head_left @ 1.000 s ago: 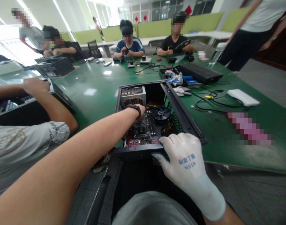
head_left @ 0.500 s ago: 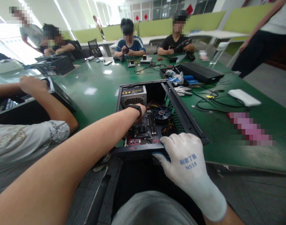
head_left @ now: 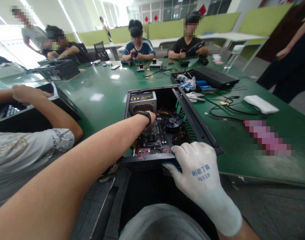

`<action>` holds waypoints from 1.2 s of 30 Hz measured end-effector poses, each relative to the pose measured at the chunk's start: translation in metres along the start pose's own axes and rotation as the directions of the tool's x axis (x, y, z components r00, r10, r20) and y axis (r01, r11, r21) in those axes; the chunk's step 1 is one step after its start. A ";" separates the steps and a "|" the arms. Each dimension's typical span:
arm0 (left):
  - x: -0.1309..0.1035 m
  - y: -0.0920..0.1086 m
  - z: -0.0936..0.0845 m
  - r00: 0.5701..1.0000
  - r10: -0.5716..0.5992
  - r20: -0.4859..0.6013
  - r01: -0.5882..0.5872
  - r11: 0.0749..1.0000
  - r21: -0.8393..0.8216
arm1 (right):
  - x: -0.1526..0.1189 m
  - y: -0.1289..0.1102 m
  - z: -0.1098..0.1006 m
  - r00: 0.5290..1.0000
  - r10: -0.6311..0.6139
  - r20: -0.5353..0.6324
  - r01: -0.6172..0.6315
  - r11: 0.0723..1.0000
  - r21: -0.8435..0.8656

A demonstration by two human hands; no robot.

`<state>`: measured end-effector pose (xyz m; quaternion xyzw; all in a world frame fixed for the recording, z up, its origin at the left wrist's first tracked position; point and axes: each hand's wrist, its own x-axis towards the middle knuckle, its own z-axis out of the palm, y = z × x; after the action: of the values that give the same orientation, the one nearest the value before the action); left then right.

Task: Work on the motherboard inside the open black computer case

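Observation:
An open black computer case (head_left: 200, 121) lies in front of me at the table's near edge. My right hand (head_left: 199, 163), in a white glove, grips its near rim, thumb below and fingers over the top. My bare left hand (head_left: 151, 119), with a dark wristband, reaches inside beside the power supply (head_left: 143, 104); its fingers are hidden behind the wrist. Below it is the motherboard (head_left: 152, 138), and to its right a round cooling fan (head_left: 172, 121) with coloured wires nearby.
On the left a co-worker's arm (head_left: 54, 110) reaches into another case (head_left: 64, 103). White gloves (head_left: 194, 96), black cables (head_left: 217, 110), a white block (head_left: 261, 104) and a black box lid (head_left: 215, 78) lie on the green table (head_left: 99, 95). Other people sit at the far side.
Both my hands and the case stay in nearly the same place. The co-worker's hand on the left has shifted slightly left, and the standing person at right has moved further right.

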<state>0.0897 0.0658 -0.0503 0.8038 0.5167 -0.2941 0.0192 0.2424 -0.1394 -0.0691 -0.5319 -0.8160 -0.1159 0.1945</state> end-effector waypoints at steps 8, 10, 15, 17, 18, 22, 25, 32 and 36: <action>-0.001 0.000 0.000 1.000 0.006 -0.011 -0.006 1.000 -0.027 | 0.002 -0.001 -0.002 1.000 -0.003 0.009 0.002 1.000 0.009; -0.002 0.000 0.000 1.000 0.005 -0.010 -0.005 1.000 -0.027 | 0.002 -0.001 -0.002 1.000 0.000 0.008 0.000 1.000 0.008; 0.000 -0.001 0.002 1.000 0.003 -0.012 -0.003 1.000 0.004 | 0.001 -0.001 -0.002 1.000 0.004 0.006 -0.004 1.000 0.004; 0.001 -0.002 0.003 1.000 0.002 -0.019 -0.002 1.000 -0.009 | 0.001 -0.001 -0.002 1.000 0.006 0.011 -0.006 1.000 0.003; 0.002 -0.002 0.003 1.000 0.004 -0.020 -0.005 1.000 -0.012 | 0.001 -0.001 -0.003 1.000 0.007 0.014 -0.007 1.000 0.003; 0.002 -0.002 0.003 1.000 0.018 0.001 -0.018 1.000 0.017 | 0.002 -0.002 -0.004 1.000 0.006 0.008 -0.006 1.000 0.003; 0.002 -0.002 0.002 1.000 0.009 0.005 -0.009 1.000 0.005 | 0.003 -0.002 -0.003 1.000 0.002 0.004 -0.002 1.000 0.002; 0.001 -0.003 0.002 1.000 0.007 -0.006 -0.007 0.999 -0.043 | 0.001 -0.002 -0.004 1.000 0.007 0.017 -0.007 1.000 -0.004; 0.003 -0.004 0.003 1.000 0.009 -0.017 -0.009 1.000 -0.024 | 0.001 -0.002 -0.003 1.000 0.012 0.029 -0.012 1.000 -0.002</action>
<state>0.0859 0.0690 -0.0535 0.8083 0.5168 -0.2810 0.0257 0.2414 -0.1407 -0.0659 -0.5387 -0.8153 -0.1079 0.1828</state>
